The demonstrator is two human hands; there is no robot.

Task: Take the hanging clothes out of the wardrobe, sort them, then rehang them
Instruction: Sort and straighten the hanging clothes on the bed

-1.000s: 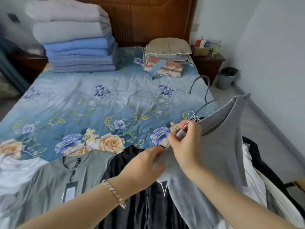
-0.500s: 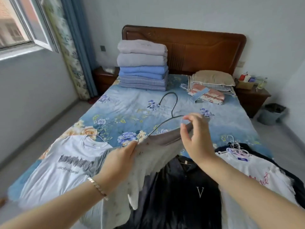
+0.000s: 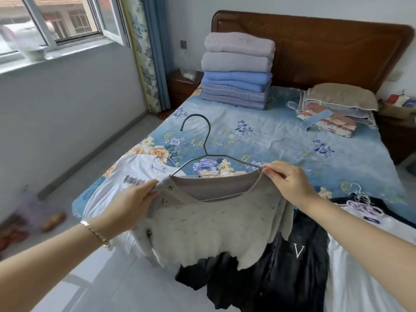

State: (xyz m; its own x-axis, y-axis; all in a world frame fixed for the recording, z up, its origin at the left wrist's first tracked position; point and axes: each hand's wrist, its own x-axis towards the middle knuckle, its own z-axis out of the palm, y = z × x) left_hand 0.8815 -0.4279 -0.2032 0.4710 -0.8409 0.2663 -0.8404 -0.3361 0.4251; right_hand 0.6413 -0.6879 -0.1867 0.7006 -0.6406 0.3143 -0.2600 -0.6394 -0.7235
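Up over the foot edge of the bed [image 3: 281,140], a pale grey speckled top [image 3: 213,226] hangs in the air on a dark wire hanger [image 3: 206,152], its ragged hem dangling free in front of the clothes laid below. The left hand [image 3: 132,203] grips the top's left shoulder, fingers curled round the cloth, with a bracelet [image 3: 94,230] on that wrist. The right hand [image 3: 290,183] pinches the other shoulder at the neckline together with the hanger's wire arm. The hanger's hook stands upright above the neck opening. At the bed's near left corner lies a white T-shirt [image 3: 126,176] with dark block lettering across the chest; the left hand covers part of it, and what shows is too blurred to read. Along the foot edge, partly behind the top, lies a black garment [image 3: 292,278] bearing a white letter "V". Just beside it, toward the near right corner, lies a white garment [image 3: 360,266] with a small purple label [image 3: 372,220] whose print cannot be made out. At the head of the bed, folded blankets [image 3: 236,70] in grey and blue are stacked on the left side against the wooden headboard [image 3: 326,48], and a beige pillow [image 3: 342,95] rests on folded bedding on the right side.
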